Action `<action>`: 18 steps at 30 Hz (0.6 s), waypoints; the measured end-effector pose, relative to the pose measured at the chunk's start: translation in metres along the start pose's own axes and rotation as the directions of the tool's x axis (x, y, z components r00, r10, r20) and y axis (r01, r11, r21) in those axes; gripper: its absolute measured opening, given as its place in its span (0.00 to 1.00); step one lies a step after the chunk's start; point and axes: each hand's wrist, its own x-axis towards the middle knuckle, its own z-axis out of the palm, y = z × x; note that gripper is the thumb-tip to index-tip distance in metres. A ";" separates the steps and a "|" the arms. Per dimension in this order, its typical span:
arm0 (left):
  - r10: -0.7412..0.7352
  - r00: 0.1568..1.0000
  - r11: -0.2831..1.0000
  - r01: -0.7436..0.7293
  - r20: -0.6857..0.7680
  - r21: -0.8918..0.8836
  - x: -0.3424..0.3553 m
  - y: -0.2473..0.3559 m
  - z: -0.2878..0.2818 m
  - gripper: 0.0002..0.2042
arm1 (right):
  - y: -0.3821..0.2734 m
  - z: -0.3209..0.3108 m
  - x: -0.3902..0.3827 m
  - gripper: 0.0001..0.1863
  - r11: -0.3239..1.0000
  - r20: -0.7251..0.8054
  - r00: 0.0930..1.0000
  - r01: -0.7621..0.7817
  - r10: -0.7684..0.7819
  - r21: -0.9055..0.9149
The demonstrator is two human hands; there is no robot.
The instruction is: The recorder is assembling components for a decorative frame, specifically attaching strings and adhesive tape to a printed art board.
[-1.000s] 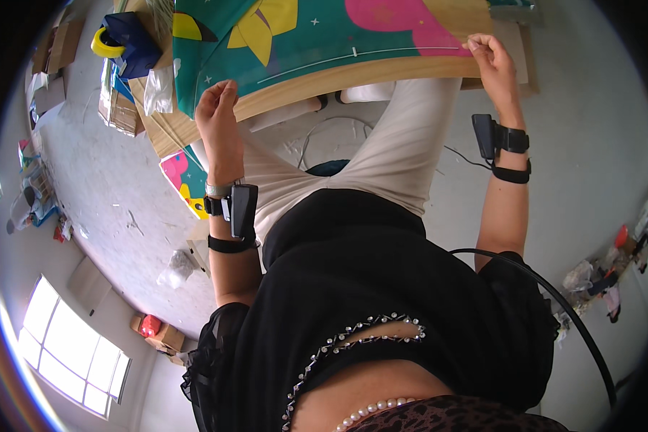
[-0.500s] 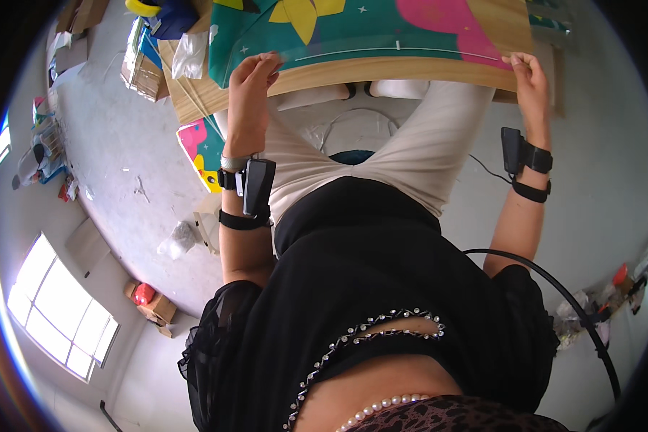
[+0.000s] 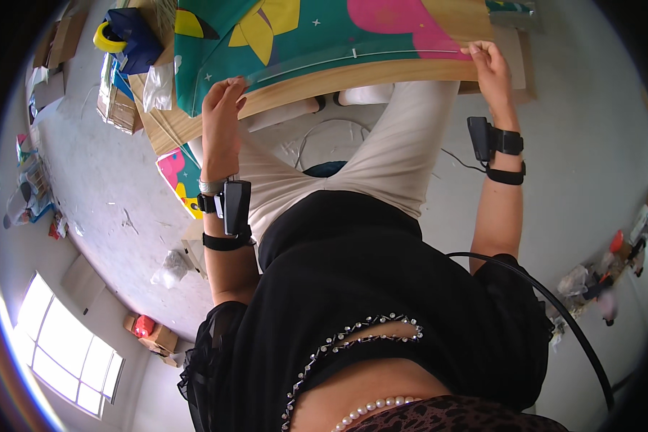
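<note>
A green sheet-like item (image 3: 295,54) printed with yellow and pink shapes lies over the wooden table (image 3: 381,70). Along its near side runs a clear band with a thin white strip (image 3: 302,63), which looks like a zip, and a small white tab (image 3: 354,52) sits on it. My left hand (image 3: 223,108) is closed, thumb and fingers pinched on the left end of this clear edge. At the other end, my right hand (image 3: 488,61) pinches the edge by the pink print. Between both hands the edge stretches nearly straight. What lies under the sheet is hidden.
Left on the table are a dark blue object with a yellow ring (image 3: 126,39) and a clear plastic piece (image 3: 158,86). Below the table's left side leans another patterned piece (image 3: 180,176). A black cable (image 3: 554,295) runs past my right arm. My legs extend under the table.
The whole view has shifted and tilted slightly, so table, sheet and hands appear farther left. Both hands keep their pinch on the two ends of the edge.
</note>
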 end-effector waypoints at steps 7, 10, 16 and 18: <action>-0.017 1.000 1.000 0.017 -0.022 -0.005 -0.002 0.002 0.001 0.09 | -0.003 0.002 -0.001 0.11 1.000 0.007 1.000 -0.006 0.006 -0.004; -0.019 0.999 1.000 0.018 -0.035 -0.026 -0.005 0.005 0.005 0.06 | -0.001 0.002 0.000 0.11 0.999 0.013 1.000 -0.006 0.006 0.042; -0.029 0.999 0.998 0.027 -0.038 -0.051 -0.006 0.005 0.006 0.06 | 0.001 0.003 0.001 0.12 0.998 0.027 1.000 0.011 -0.013 0.062; -0.035 0.999 0.998 0.033 -0.039 -0.051 -0.007 0.005 0.006 0.06 | 0.000 0.003 0.000 0.12 0.998 0.022 1.000 0.016 -0.018 0.053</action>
